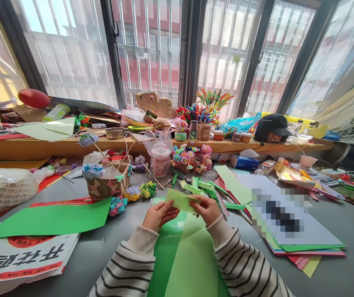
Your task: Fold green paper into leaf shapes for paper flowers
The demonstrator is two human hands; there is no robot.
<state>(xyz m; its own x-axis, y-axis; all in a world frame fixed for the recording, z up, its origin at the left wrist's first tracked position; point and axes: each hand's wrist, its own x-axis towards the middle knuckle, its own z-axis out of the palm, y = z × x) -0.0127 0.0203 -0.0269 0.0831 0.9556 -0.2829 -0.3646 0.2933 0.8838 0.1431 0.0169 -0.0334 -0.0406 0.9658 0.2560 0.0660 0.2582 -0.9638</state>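
Note:
A small piece of light green paper (181, 199) is held up between both hands above the table. My left hand (159, 214) pinches its left end, and my right hand (207, 209) grips the right end. Below them lies a large light green sheet (193, 258), on top of a darker green surface (167, 247). Just beyond the hands is a heap of folded green paper strips (203, 185). Paper flowers, among them a green and yellow one (148, 189), rest left of the strips.
A stack of coloured paper (314, 247) lies at right, a green sheet (59, 218) and a printed bag (25, 264) at left. Behind stand a cardboard box (109, 185) with paper flowers, a plastic cup (160, 161) and a tissue box (244, 162). A cluttered ledge (127, 145) runs under the windows.

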